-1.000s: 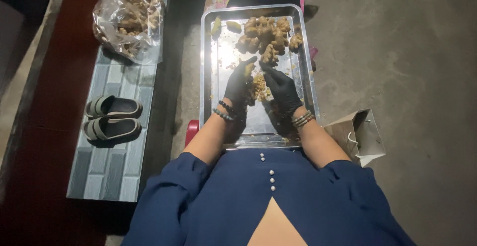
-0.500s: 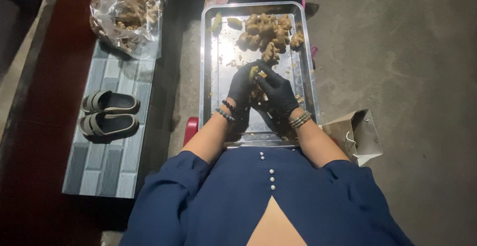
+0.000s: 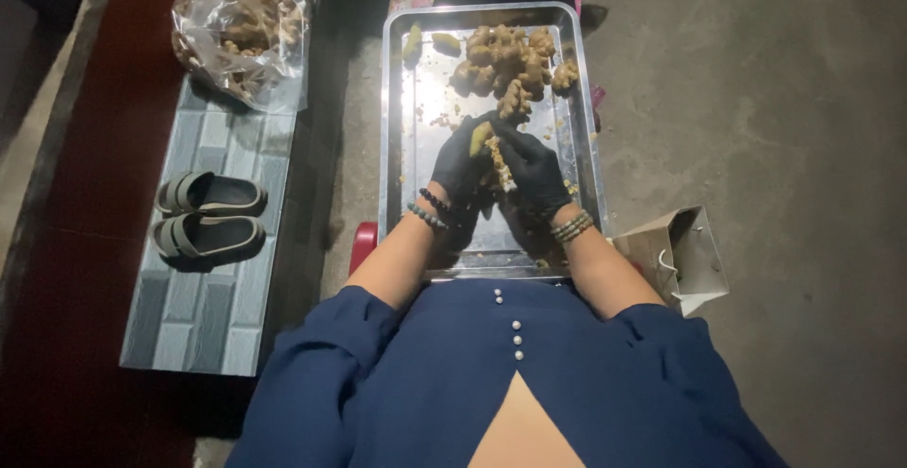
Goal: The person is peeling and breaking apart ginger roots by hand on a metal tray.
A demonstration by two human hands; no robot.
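Both hands are gloved in black and meet over the middle of the metal tray, forearms angling in from the near edge so the wrists nearly form a V. The left hand is curled around a piece of ginger, its yellow peeled end poking up above the fingers, so that grip is closed on the root. The right hand comes in from the other side, fingers bent and closed on a slim pale tool pressed against the same piece; whether it is a knife or a scraper cannot be told from here. Beaded bracelets circle both wrists, dark on the left, greenish on the right. Beyond the hands, at the far end of the tray, sits a heap of unpeeled ginger, knobbly and tan, and in the tray's far left corner lie two peeled yellow pieces. Scraps of peel are scattered across the tray's shiny floor around the hands. To the left of the tray, on a grey tiled ledge, rests a clear plastic bag of ginger, with a pair of grey sandals nearer the person. Just right of the tray's near corner stands a small open paper bag on the concrete.
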